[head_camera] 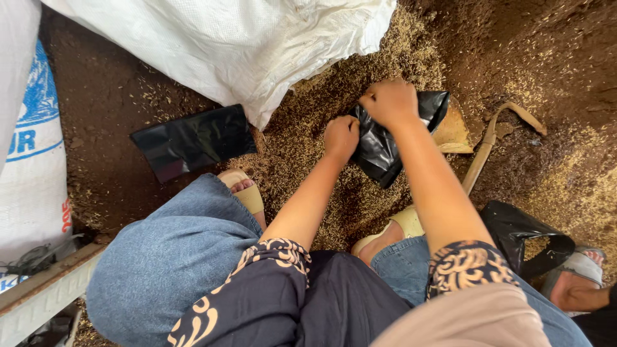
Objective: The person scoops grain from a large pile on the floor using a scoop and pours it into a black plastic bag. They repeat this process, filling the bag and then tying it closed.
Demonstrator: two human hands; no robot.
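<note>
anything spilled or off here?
Yes. Loose husks lie scattered over the brown soil, thickest below the white sack. Both hands, left and right, grip a crumpled black bag. Another flat black bag lies on the ground.

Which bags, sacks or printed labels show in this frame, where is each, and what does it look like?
Small black plastic bag: centre, on husk-strewn ground, gripped by left hand and right hand, crumpled and glossy.
Flat black bag: left of centre on the soil, rectangular, unfilled.
Large white woven sack: top, bulging, plain.
Printed sack: left edge, white with blue and red print.
Black bag with handle: lower right, beside another person's foot.
</note>
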